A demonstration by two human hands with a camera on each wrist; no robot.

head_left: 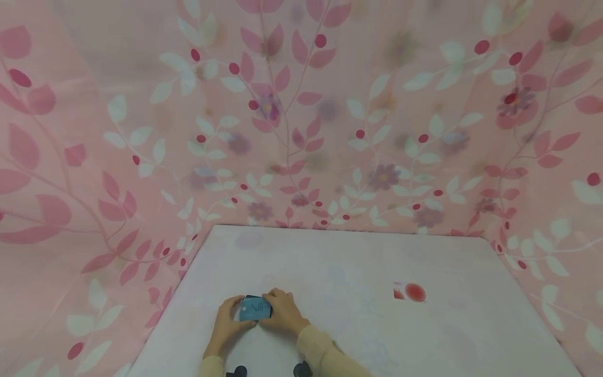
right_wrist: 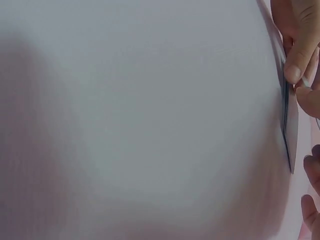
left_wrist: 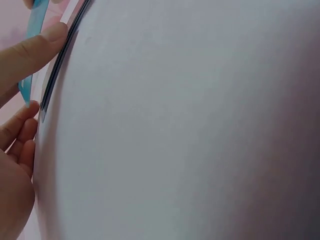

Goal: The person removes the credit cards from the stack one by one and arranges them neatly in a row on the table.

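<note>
A light blue card (head_left: 255, 309) with a small pale square and a dark mark is held between both hands in the head view. My left hand (head_left: 229, 324) grips its left side, thumb at the near edge and fingers at the far edge. At the right end, my right hand (head_left: 285, 313) pinches the card. Dark edges show behind it. The left wrist view has the blue card (left_wrist: 35, 22) tilted beside a thin dark stack of cards (left_wrist: 62, 57). That layered stack (right_wrist: 286, 107) appears edge-on in the right wrist view, under fingertips.
On the right of the white table (head_left: 353, 262) lie a small white and red card (head_left: 399, 291) and a round red piece (head_left: 415, 292). Pink floral curtain (head_left: 301, 131) surrounds the table. Two dark rounded objects (head_left: 302, 369) show at the bottom edge.
</note>
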